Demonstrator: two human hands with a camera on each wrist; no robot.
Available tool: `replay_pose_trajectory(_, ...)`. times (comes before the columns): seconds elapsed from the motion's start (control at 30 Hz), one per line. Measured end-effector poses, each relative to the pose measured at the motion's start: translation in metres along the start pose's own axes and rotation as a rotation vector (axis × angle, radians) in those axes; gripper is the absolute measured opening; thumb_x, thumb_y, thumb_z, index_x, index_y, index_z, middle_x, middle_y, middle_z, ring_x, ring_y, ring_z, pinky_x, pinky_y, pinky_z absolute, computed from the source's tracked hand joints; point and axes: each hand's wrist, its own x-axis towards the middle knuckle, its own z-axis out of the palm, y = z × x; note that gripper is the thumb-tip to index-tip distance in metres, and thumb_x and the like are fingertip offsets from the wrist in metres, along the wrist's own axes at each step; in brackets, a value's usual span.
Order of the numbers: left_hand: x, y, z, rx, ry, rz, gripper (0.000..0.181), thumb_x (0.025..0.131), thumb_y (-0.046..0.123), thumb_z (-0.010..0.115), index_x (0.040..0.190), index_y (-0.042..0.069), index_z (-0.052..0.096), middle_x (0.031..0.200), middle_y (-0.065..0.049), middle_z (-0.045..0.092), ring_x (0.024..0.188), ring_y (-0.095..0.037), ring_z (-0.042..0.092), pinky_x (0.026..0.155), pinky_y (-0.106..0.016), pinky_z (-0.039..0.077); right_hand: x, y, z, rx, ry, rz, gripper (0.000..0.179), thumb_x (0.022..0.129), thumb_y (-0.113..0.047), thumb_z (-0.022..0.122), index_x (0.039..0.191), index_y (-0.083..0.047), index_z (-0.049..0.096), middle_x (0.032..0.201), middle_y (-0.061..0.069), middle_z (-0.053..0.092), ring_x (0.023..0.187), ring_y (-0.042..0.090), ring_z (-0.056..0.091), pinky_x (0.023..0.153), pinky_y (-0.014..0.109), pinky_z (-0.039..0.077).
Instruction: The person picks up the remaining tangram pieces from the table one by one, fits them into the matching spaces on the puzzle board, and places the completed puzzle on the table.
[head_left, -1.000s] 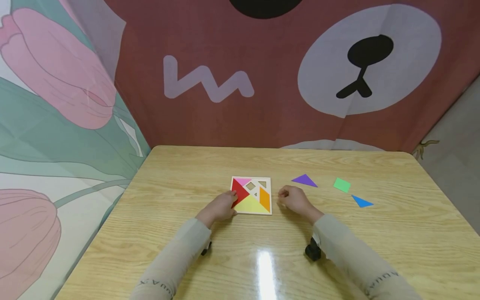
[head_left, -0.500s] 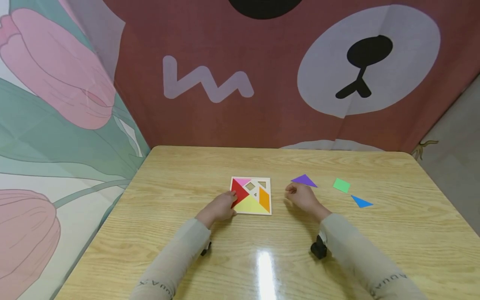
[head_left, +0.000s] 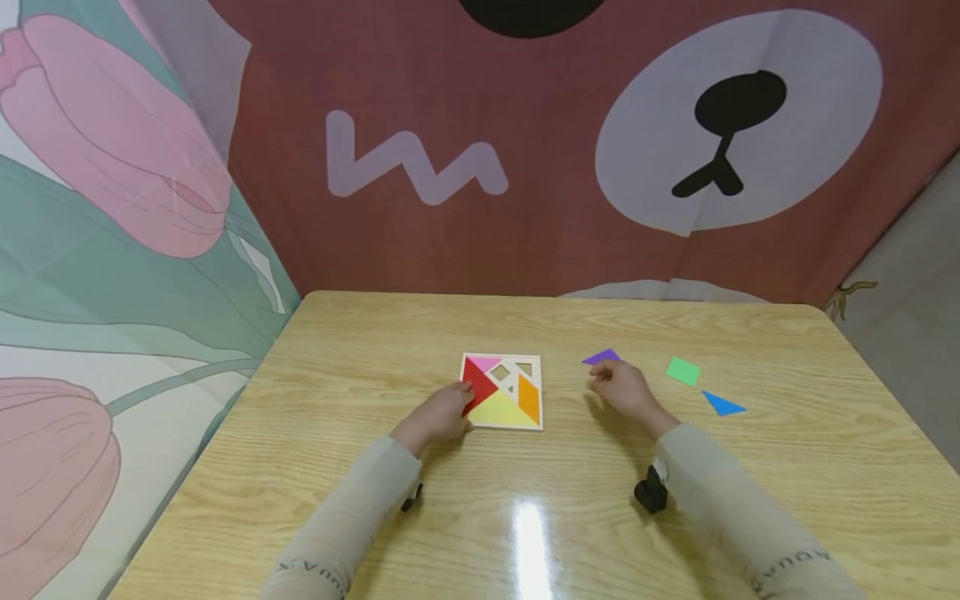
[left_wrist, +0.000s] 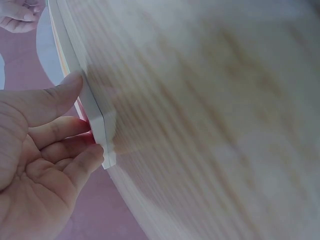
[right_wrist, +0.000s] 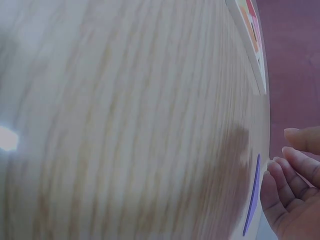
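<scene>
A square white tangram board (head_left: 540, 392) lies on the table with red, pink, yellow and orange pieces set in it and several bare recesses at its upper right. My left hand (head_left: 438, 412) grips the board's left edge, its fingers over the red triangle (head_left: 477, 383); the left wrist view has the thumb (left_wrist: 70, 92) against the board's side. To the right, my right hand (head_left: 626, 387) hovers over the table with loosely curled fingers and holds nothing. Partly behind it lies a purple triangle (head_left: 602, 357), also seen beside the fingers in the right wrist view (right_wrist: 253, 200).
Farther right on the wooden table (head_left: 375, 333) lie a green square (head_left: 683, 371) and a blue triangle (head_left: 723, 403). A printed cloth (head_left: 420, 242) hangs behind the table's back edge.
My right hand has moved right, away from the board, and now covers part of the purple triangle. My left hand and the board have stayed put.
</scene>
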Motion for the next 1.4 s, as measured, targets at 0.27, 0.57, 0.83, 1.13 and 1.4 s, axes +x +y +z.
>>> replay_pose_trajectory(0.27, -0.001, 0.001, 0.0, -0.01, -0.009, -0.01, 0.052, 0.078, 0.014, 0.062, 0.122, -0.008, 0.044, 0.131, -0.018, 0.036, 0.12, -0.03, 0.032, 0.099, -0.035, 0.026, -0.001, 0.008, -0.014, 0.022, -0.01, 0.047, 0.022, 0.081, -0.008, 0.056, 0.096, 0.008, 0.055, 0.086, 0.016, 0.056, 0.079, 0.027, 0.052, 0.066, 0.035, 0.045)
replay_pose_trajectory(0.57, 0.001, 0.0, 0.0, -0.014, -0.018, -0.03, 0.053, 0.078, 0.015, 0.062, 0.123, -0.007, 0.043, 0.131, -0.017, 0.036, 0.121, -0.029, 0.031, 0.099, -0.035, 0.026, 0.0, 0.018, -0.025, 0.011, -0.01, 0.088, 0.024, 0.083, -0.01, 0.054, 0.1, 0.007, 0.053, 0.094, 0.02, 0.055, 0.085, 0.03, 0.052, 0.069, 0.037, 0.046)
replay_pose_trajectory(0.83, 0.001, -0.001, 0.002, -0.014, -0.015, -0.024, 0.052, 0.079, 0.014, 0.061, 0.123, -0.007, 0.043, 0.131, -0.018, 0.035, 0.121, -0.03, 0.031, 0.099, -0.035, 0.026, 0.0, 0.02, -0.03, -0.022, 0.0, 0.084, 0.024, 0.082, -0.009, 0.055, 0.098, 0.009, 0.054, 0.091, 0.021, 0.056, 0.083, 0.031, 0.052, 0.069, 0.039, 0.046)
replay_pose_trajectory(1.13, 0.0, 0.0, 0.0, -0.005, -0.014, -0.009, 0.051, 0.079, 0.014, 0.061, 0.122, -0.008, 0.044, 0.131, -0.018, 0.036, 0.12, -0.031, 0.032, 0.099, -0.036, 0.026, 0.0, 0.026, -0.035, -0.034, 0.005, 0.11, 0.03, 0.082, -0.011, 0.056, 0.103, 0.01, 0.052, 0.096, 0.024, 0.054, 0.088, 0.035, 0.051, 0.072, 0.042, 0.044)
replay_pose_trajectory(1.4, 0.001, 0.0, -0.001, 0.018, -0.002, 0.01, 0.052, 0.078, 0.014, 0.062, 0.121, -0.009, 0.044, 0.13, -0.02, 0.037, 0.119, -0.031, 0.033, 0.098, -0.035, 0.027, 0.002, 0.033, -0.041, -0.032, 0.02, 0.117, 0.032, 0.082, -0.011, 0.055, 0.104, 0.011, 0.051, 0.1, 0.027, 0.052, 0.092, 0.038, 0.049, 0.075, 0.044, 0.043)
